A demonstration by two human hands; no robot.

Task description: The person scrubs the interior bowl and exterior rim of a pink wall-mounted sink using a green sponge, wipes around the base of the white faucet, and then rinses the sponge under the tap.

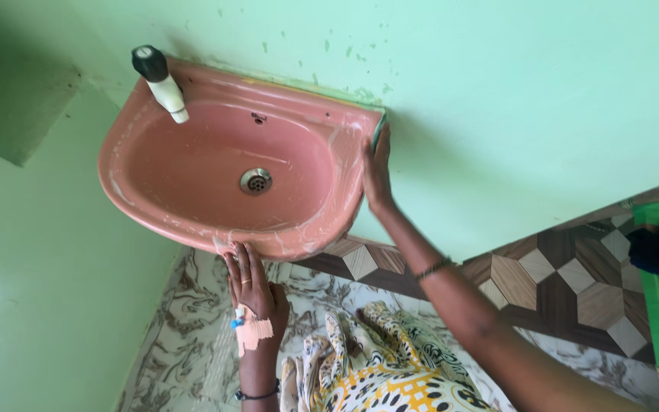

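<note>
The left hand (pixel 252 284) lies flat and open against the front rim of the pink wall basin (pixel 192 164) just above it, while the right hand (pixel 377 169) presses a green sponge (pixel 377 130) (barely visible) on its soapy side rim, mid-scrub.

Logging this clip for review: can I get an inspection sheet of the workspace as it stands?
Surface: pink wall-mounted basin, pale streaks on its rim.
Job's things: green sponge-like pad at the basin's right edge; tap; drain.
Clutter: nothing seen in the bowl.
Hands: left hand, taped dressing on its back, fingers touching the front rim; right hand pressed on the pad.
Cables: nothing seen.
Surroundings: green wall, patterned tiles, marbled floor.
</note>
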